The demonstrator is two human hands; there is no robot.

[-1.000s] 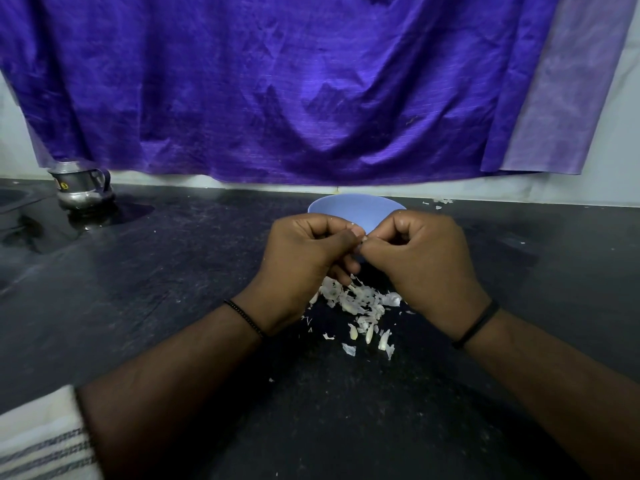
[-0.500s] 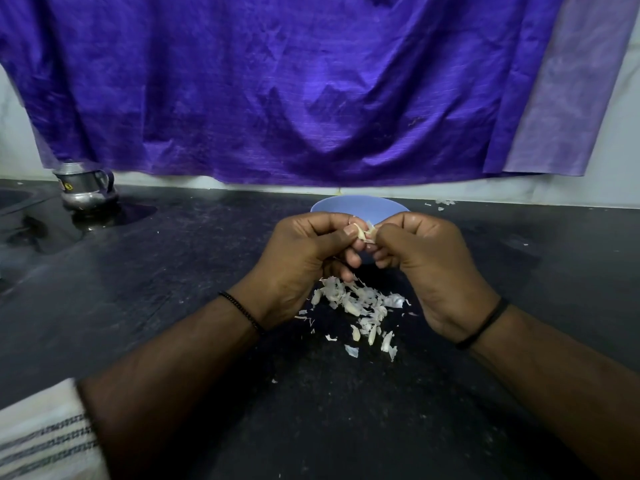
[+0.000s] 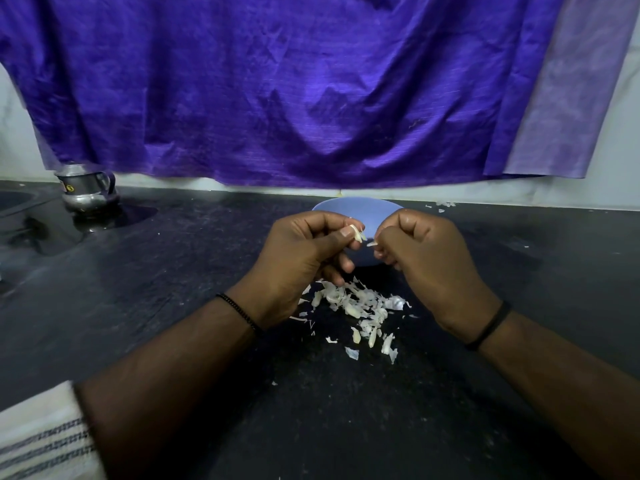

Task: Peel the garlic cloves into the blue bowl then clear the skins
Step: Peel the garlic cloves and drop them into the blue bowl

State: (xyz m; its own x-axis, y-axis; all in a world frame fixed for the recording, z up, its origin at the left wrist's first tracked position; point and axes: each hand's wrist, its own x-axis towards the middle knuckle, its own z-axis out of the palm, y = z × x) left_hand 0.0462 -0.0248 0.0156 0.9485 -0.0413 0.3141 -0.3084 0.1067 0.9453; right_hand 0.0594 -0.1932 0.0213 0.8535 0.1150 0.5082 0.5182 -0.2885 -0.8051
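Left hand: I see my left hand (image 3: 304, 258) curled, thumb and forefinger pinching a small pale garlic clove (image 3: 356, 233) just in front of the bowl.
Right hand: my right hand (image 3: 426, 261) is curled too, its fingertips pinching a thin strip of skin (image 3: 372, 243); a narrow gap separates it from the clove.
Blue bowl: the blue bowl (image 3: 356, 211) sits on the surface directly beyond both hands, which hide most of it; I cannot see what it contains.
Skins: a loose pile of white garlic skins (image 3: 360, 306) lies on the surface below and between my hands, nearer to me than the bowl, with stray flakes trailing toward me.
Surface: a dark, scuffed surface (image 3: 173, 289) carries everything.
Far left: a small metal jug (image 3: 86, 188) stands by the wall.
Backdrop: a purple cloth (image 3: 277, 91) hangs across the wall behind the bowl.
Wrists: a dark band circles each wrist.
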